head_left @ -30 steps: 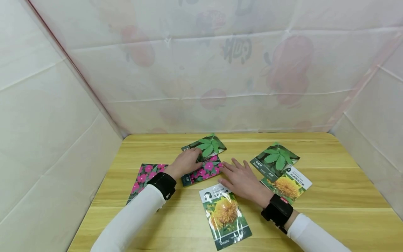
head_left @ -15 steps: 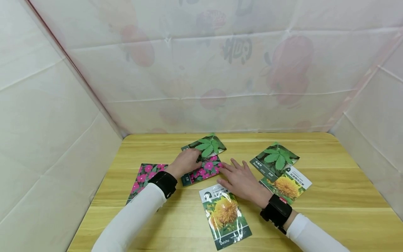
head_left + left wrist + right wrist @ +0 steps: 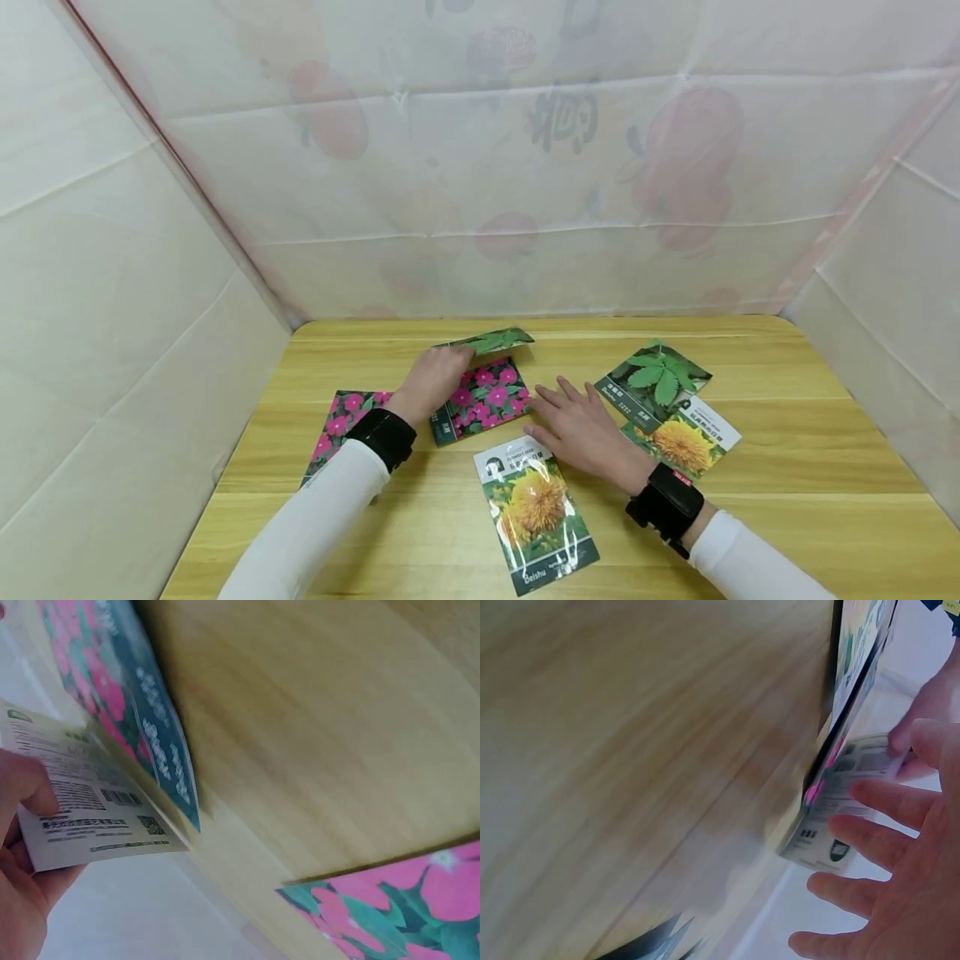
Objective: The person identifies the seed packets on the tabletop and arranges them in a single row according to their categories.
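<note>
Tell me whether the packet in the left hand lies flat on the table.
No, the left hand pinches the packet at a tilt, its printed back showing in the left wrist view.

Tilted leaf pkt [image 3: 495, 340]: grn leaf print on front; back off-wht w/ dk txt, b/w barcode + QR. Mid flwr pkt [image 3: 483, 400]: hot-pink blooms, grn lvs, dk teal band, wht txt. L flwr pkt [image 3: 347, 423]: same pink/grn pattern. Front pkt [image 3: 536, 517]: ylw-orange bloom on grn, wht top w/ dk logo, dk teal bottom strip, wht lettering. R leaf pkt [image 3: 656, 379]: grn leaf, dk bkgd, wht txt. R flwr pkt [image 3: 684, 443]: ylw-orange bloom, wht header. From here, sleeves [image 3: 315, 517] plain wht; wristbands [image 3: 382, 439] blk, R one w/ red tag [image 3: 682, 477]. Counter [image 3: 810, 467]: ylw-tan, streaky wood grain. Back sheet [image 3: 450, 183]: off-wht, faded pink-red blotches, gray lettering.
</note>
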